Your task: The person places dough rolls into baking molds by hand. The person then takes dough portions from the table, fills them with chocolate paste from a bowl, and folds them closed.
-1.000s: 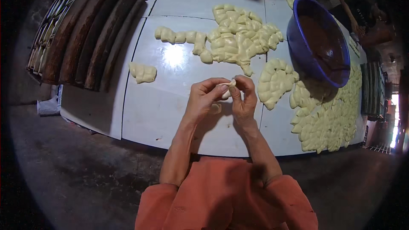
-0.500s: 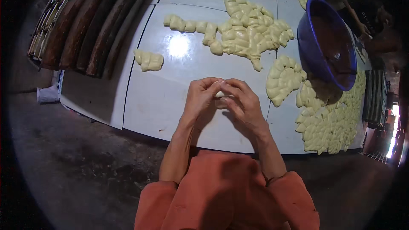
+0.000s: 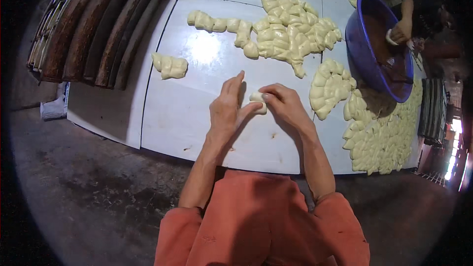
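A small pale piece of dough [image 3: 257, 99] lies between my two hands over the white table [image 3: 182, 118]. My right hand [image 3: 286, 106] pinches it with the fingertips. My left hand [image 3: 227, 106] stands edge-on beside it, fingers straight, palm pressed against the dough. Both forearms come up from my orange sleeves at the lower edge.
A big heap of raw dough pieces [image 3: 288, 32] lies at the far middle, and two pieces [image 3: 170, 66] sit apart at the left. Rows of shaped pieces [image 3: 330, 86] run down the right side. A blue basin [image 3: 362, 44] with brown filling stands at the right; another person's hand [image 3: 400, 29] reaches into it. Dark stacked trays [image 3: 93, 24] lie to the left.
Both hands have lowered the dough piece toward the table. My left hand has opened from a pinch to straight fingers beside it. The view has shifted a little.
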{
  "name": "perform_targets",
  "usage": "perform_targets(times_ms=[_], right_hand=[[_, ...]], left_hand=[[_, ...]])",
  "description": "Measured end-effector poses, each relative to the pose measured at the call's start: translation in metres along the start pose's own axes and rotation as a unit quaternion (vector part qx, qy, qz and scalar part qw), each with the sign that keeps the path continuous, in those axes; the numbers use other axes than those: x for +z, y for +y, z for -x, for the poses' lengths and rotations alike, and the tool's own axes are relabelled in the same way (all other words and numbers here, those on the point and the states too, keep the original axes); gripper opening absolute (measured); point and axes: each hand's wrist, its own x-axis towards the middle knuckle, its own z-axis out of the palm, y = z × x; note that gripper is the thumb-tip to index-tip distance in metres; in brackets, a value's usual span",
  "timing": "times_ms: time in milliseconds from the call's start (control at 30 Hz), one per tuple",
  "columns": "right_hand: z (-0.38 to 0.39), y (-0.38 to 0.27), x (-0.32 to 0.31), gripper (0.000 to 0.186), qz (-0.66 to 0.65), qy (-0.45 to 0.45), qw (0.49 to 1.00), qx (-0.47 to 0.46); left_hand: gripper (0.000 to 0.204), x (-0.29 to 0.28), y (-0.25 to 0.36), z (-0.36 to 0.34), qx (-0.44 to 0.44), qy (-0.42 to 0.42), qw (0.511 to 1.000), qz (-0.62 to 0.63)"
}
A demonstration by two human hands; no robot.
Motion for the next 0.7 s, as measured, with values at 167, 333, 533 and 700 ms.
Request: perform_targets(times_ms=[167,333,533,700], right_hand=[[-0.002,-0.004,0.000,0.029,0.079,0.068,0.991,-0.086],[0.002,0.001,0.007,0.030,0.086,0.035,0.993,-0.069],[0.020,-0.020,0.013,0.033,0.087,-0.048,0.995,0.021],[-0.011,-0.060,0.034,0.027,0.144,0.066,0.987,-0.022]], left_hand=[[0.080,-0.009,-0.002,0.000,0.057,-0.073,0.995,0.027],[0.057,0.001,0.008,-0.003,0.099,-0.093,0.991,-0.009],[0.058,-0.012,0.005,0.029,0.020,-0.133,0.991,0.026],[0.053,-0.063,-0.016,0.020,-0.021,0.017,0.999,0.028]])
